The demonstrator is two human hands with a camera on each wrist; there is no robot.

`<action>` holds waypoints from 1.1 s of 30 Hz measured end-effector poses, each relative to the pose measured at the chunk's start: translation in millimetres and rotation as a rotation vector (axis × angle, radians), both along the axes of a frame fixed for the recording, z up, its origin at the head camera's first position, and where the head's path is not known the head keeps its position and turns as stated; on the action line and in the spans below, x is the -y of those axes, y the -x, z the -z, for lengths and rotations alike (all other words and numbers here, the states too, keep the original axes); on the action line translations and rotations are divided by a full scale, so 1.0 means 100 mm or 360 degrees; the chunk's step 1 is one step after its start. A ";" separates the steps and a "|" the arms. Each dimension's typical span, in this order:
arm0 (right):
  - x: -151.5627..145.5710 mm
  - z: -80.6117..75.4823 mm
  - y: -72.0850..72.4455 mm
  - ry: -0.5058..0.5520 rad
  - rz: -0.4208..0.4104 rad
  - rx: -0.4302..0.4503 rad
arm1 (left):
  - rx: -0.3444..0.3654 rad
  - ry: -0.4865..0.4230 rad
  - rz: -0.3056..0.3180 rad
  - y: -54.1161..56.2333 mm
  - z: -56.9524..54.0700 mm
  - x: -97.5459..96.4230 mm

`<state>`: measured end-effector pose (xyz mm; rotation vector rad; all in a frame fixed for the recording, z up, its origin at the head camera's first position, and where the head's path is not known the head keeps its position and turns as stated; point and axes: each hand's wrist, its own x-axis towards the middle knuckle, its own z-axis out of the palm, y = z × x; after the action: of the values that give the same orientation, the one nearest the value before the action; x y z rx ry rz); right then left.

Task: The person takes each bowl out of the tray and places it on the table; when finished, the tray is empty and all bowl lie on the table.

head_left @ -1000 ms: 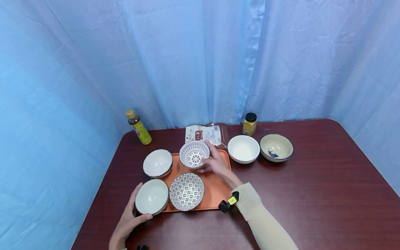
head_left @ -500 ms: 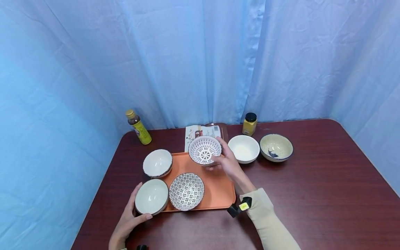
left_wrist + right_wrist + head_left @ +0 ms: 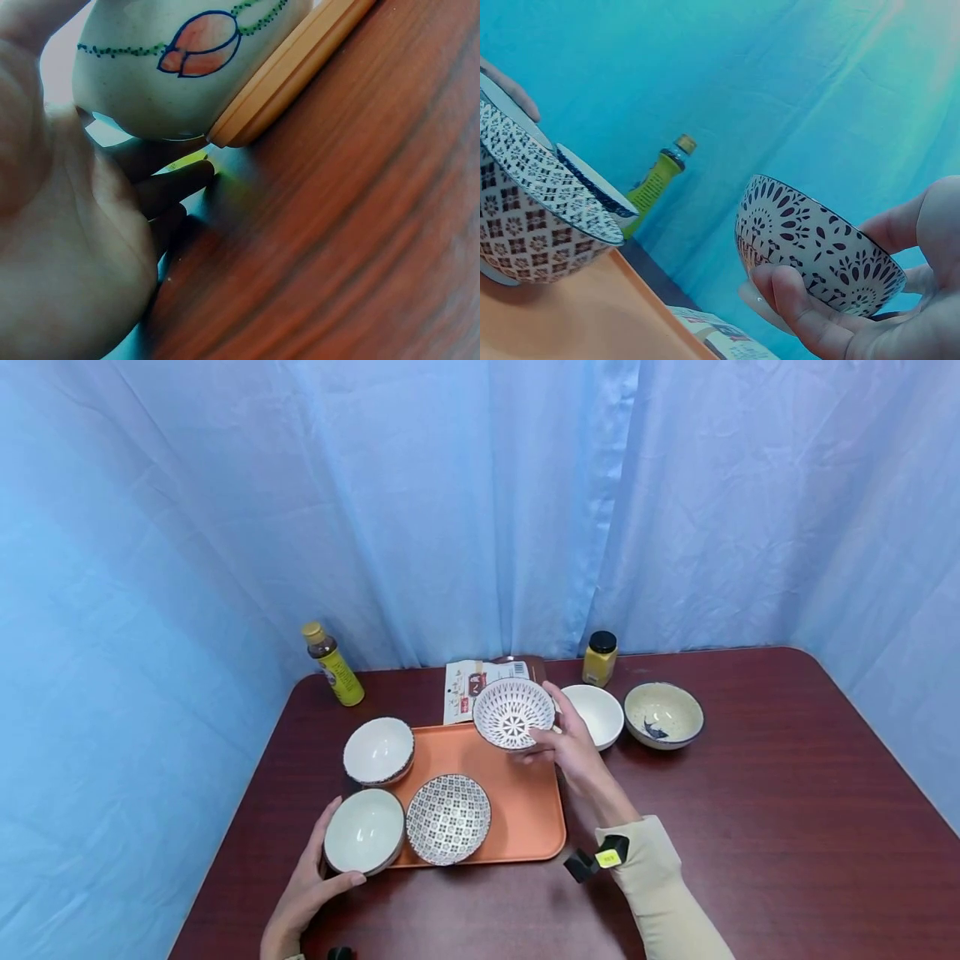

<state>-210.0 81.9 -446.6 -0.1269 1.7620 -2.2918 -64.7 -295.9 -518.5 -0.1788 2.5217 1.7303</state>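
A pale green bowl (image 3: 365, 832), with a red leaf-like motif on its side in the left wrist view, sits at the left front of an orange tray (image 3: 525, 827). My left hand (image 3: 307, 885) holds its left side, thumb at the front rim. In my right hand (image 3: 573, 752) is a small white bowl with a dark petal pattern (image 3: 513, 714), raised over the tray's back right; the thumb lies by its rim and fingers support it below. A bowl with a dark checked flower pattern (image 3: 448, 820) rests mid-tray. Behind the green one stands a white bowl with a dark rim (image 3: 378, 752).
A plain white bowl (image 3: 600, 714), partly behind my right hand, and a speckled bowl with a blue mark (image 3: 663, 716) stand right of the tray. At the back are a yellow-green bottle (image 3: 337, 672), a food pouch (image 3: 457, 693) and a black-lidded yellow jar (image 3: 599, 660).
My right hand has carried the petal-patterned bowl to the right and a little up in the head view, now covering part of the plain white bowl. The left hand has stayed on the green bowl.
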 end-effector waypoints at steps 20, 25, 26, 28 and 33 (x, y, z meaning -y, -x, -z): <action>-0.73 -0.12 0.04 -0.0047 0.0209 -0.0057 | -0.0002 -0.0005 -0.0002 -0.01 -0.01 0.00; -0.90 -0.13 0.04 -0.0072 0.0265 -0.0066 | 0.0008 0.0003 -0.0008 0.00 -0.01 0.00; -0.93 -0.14 0.04 -0.0073 0.0279 -0.0068 | 0.0013 0.0006 -0.0010 0.00 -0.01 0.00; -0.99 -0.15 0.03 -0.0073 0.0311 -0.0066 | 0.0023 0.0012 -0.0012 0.00 -0.01 0.00; -1.16 -0.18 0.02 -0.0001 0.0408 -0.0037 | 0.0019 0.0022 -0.0007 0.01 -0.01 0.00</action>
<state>-211.8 197.6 -428.9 0.0778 1.8869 -2.4727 -65.3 -296.0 -517.0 -0.1950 2.5275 1.7081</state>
